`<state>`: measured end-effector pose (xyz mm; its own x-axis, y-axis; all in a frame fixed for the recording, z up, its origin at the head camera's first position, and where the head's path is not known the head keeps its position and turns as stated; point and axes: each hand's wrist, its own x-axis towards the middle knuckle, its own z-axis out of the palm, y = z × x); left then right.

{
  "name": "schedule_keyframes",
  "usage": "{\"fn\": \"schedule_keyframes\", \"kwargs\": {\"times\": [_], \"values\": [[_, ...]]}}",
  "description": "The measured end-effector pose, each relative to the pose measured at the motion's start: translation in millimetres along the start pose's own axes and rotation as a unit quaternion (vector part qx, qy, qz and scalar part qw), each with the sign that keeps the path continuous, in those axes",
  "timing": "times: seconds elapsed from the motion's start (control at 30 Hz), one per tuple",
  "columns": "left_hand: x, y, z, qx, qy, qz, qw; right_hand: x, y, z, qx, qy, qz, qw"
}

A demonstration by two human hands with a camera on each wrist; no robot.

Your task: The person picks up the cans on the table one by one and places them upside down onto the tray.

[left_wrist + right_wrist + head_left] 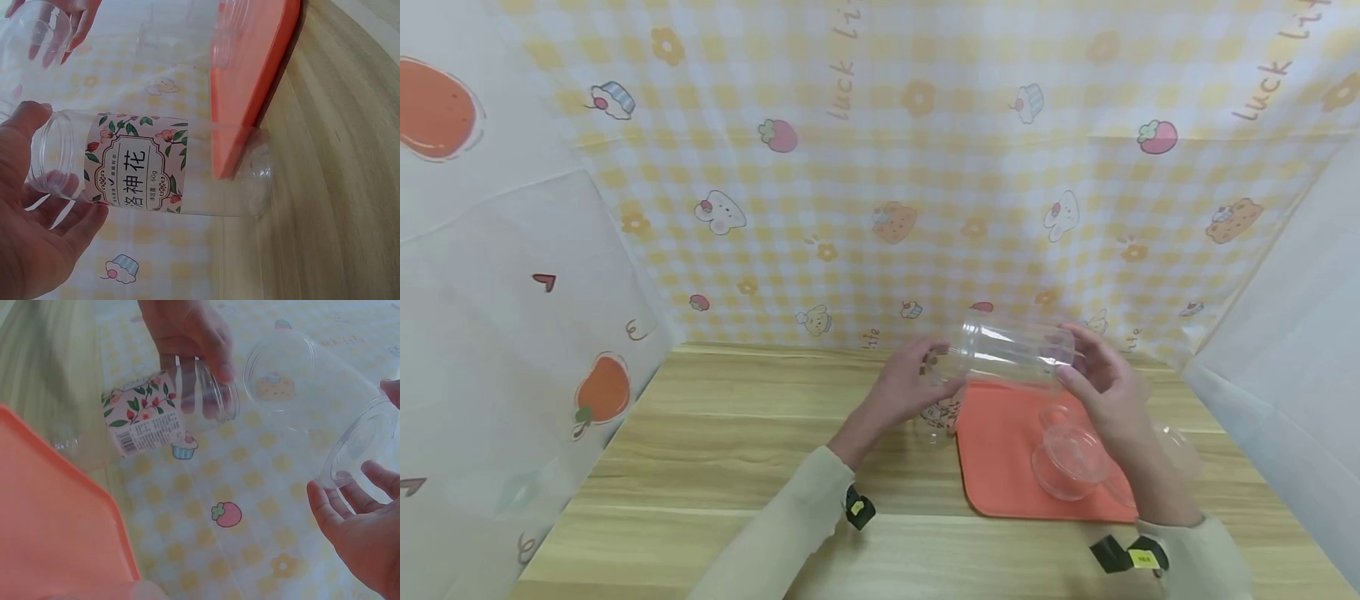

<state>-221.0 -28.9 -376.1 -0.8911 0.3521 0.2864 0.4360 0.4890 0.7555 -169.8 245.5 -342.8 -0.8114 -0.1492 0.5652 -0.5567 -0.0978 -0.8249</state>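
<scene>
My left hand [906,385] grips a clear plastic jar [215,169] around its neck. That jar stands upright at the left edge of an orange-red tray and bears a pink floral label [140,162] with Chinese characters. My right hand [1108,387] holds a second clear plastic jar [1015,354] by its base end, with thumb and fingers around the rim. This jar is tipped nearly on its side in the air, its open end facing the left hand. In the right wrist view the two mouths look close but apart. Both jars look see-through, with no visible contents.
On the orange-red tray [1000,450] stands a clear cup-like container [1067,467] with other clear plastic pieces around it. Another clear round piece [1180,446] is partly hidden behind my right forearm. A yellow checked cloth [850,167] hangs behind the wooden table [737,467].
</scene>
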Motion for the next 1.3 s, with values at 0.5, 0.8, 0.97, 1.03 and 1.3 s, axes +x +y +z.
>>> {"fn": "schedule_keyframes", "kwargs": {"times": [0.5, 0.8, 0.97, 1.03, 1.3], "values": [[-3.4, -0.6, 2.3, -0.001, 0.01, 0.007, 0.9999, -3.8, -9.1, -27.5, -0.061, 0.008, 0.023, 0.998], [-3.3, -0.7, 0.9, 0.0, 0.006, 0.008, 1.0, -2.5, -11.2, -39.8, -0.063, 0.005, 0.029, 0.998], [-2.7, -1.3, 2.5, -0.003, 0.005, 0.011, 0.9999, -2.1, -11.5, -44.3, -0.077, 0.006, 0.038, 0.996], [-2.7, -1.2, 2.6, -0.003, 0.006, 0.01, 0.9999, -1.3, -11.7, -45.5, -0.092, 0.005, 0.042, 0.995], [-3.0, 0.1, 2.0, -0.001, 0.005, 0.003, 1.0, 5.1, -13.2, -47.4, -0.235, -0.011, 0.056, 0.97]]}}
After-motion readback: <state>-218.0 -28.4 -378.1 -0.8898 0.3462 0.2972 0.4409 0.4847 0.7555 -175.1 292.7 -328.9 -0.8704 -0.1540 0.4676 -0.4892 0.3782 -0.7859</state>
